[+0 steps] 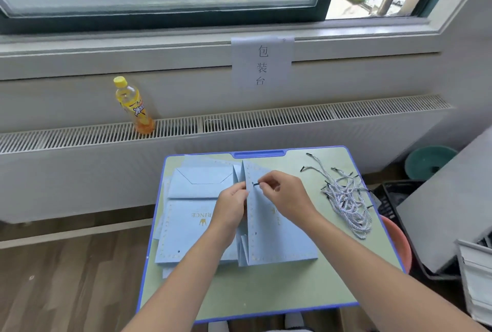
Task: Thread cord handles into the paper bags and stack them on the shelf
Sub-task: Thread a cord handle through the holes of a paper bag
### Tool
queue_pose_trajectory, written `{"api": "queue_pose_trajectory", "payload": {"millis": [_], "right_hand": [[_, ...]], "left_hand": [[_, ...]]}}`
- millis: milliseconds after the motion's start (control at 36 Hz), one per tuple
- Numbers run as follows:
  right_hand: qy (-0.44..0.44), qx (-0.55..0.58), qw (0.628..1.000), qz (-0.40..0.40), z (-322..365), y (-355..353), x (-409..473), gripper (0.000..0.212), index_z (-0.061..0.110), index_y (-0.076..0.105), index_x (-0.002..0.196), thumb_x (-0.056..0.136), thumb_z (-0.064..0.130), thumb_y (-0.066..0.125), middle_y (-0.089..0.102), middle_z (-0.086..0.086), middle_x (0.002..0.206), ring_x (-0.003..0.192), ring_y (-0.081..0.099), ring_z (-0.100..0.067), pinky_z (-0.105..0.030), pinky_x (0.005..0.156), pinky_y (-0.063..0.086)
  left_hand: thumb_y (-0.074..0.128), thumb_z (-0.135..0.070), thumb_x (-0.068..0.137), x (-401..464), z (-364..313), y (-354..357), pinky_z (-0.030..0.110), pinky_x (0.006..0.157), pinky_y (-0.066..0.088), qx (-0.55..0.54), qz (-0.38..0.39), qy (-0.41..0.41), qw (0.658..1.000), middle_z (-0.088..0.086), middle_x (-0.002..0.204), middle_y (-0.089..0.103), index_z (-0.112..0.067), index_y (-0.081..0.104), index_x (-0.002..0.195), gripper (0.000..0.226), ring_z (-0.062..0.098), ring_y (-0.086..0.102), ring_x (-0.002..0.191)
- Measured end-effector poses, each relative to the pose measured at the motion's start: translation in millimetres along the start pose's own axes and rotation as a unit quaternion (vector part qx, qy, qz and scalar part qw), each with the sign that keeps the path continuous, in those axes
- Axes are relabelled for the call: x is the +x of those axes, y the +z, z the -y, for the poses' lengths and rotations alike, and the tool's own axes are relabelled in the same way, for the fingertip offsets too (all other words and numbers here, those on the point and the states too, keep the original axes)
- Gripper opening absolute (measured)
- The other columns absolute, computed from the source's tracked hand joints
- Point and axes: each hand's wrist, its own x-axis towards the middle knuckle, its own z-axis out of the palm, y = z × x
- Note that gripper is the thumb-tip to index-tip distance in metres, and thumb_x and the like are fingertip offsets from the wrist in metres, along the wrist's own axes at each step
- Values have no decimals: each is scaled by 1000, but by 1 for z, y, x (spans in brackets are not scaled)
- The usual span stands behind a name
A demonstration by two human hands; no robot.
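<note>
The pale blue paper bag lies flat mid-table, the left hand pinching its raised panel while the right hand pinches a cord's black tip at the hole, where a wobbling panel could likely make the tip miss or tear the paper.

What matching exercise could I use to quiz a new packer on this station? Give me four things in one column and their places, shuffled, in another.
Things:
1. yellow bottle
2. cord pile
3. black cord tip
4. paper sign

Places:
A. on the right side of the table
B. pinched in the right hand at the blue bag
C. hanging under the window sill
D. standing on the radiator grille

Pairs: 1-D, 2-A, 3-B, 4-C
</note>
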Motion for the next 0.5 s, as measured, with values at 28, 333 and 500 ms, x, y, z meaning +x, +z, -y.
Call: {"api": "queue_pose_trajectory", "payload": {"millis": [28, 333, 500], "right_hand": [[0, 6, 1000, -6, 0, -1, 0, 10, 10, 72, 92, 90, 6, 63, 67, 8, 81, 72, 59, 0, -6, 69, 43], [14, 47, 998, 39, -2, -14, 2, 12, 17, 73, 90, 91, 10, 63, 69, 10, 83, 74, 60, 6, -6, 68, 43], [16, 58, 997, 38, -3, -19, 0, 14, 20, 74, 90, 90, 12, 64, 71, 14, 88, 84, 62, 3, -5, 73, 41]], "left_hand": [[40, -6, 88, -1, -1, 1, 39, 73, 46, -1, 0, 1, 1000, 11, 83, 69, -18, 76, 92, 38, 23, 58, 75], [51, -16, 97, -4, -2, 17, 46, 72, 56, 54, -76, 38, 995, 13, 90, 72, -26, 72, 90, 24, 23, 62, 74], [50, -7, 96, 5, -12, 25, 27, 55, 54, 97, -93, 51, 990, 9, 82, 74, -14, 67, 99, 19, 18, 69, 67]]}}
